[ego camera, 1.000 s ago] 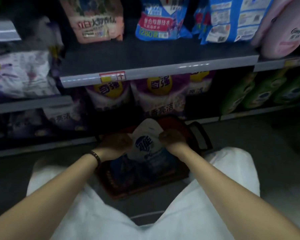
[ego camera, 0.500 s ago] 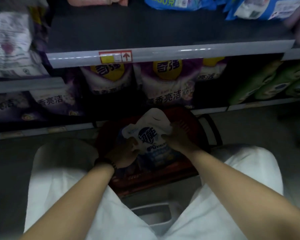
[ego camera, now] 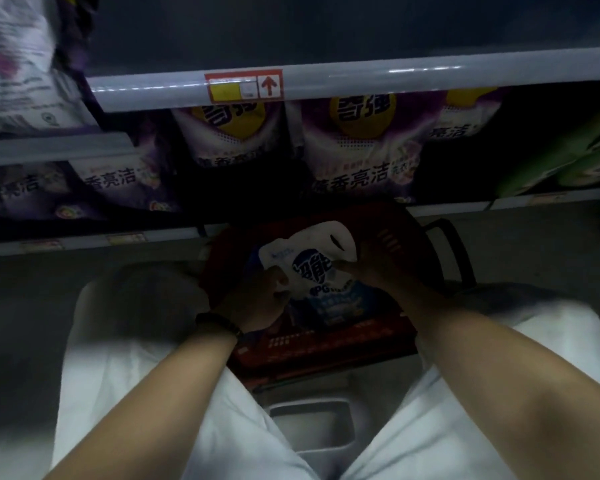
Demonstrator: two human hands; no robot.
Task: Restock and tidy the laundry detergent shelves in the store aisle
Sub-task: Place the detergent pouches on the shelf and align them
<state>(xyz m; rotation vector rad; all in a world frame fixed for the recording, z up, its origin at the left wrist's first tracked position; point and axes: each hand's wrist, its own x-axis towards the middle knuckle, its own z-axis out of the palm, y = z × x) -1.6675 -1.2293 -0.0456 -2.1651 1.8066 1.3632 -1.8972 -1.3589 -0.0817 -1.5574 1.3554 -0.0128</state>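
Note:
A white and blue detergent pouch (ego camera: 312, 268) with a handle slot lies in a dark red shopping basket (ego camera: 329, 344) on the floor in front of the shelves. My left hand (ego camera: 257, 299) grips the pouch's left edge, thumb on its face. My right hand (ego camera: 374, 271) holds its right side, fingers curled over the front. Both forearms reach down from the bottom of the view.
Purple and white detergent bags (ego camera: 357, 150) fill the lowest shelf behind the basket, with green bottles (ego camera: 568, 161) at the right. A grey shelf rail (ego camera: 361, 81) with a red and yellow price tag (ego camera: 243, 86) juts out above. A grey step stool (ego camera: 312, 424) sits between my knees.
The view has dropped and closed in on the basket. My left hand slid from the pouch's top corner down to its left edge. My right hand stays on the right side.

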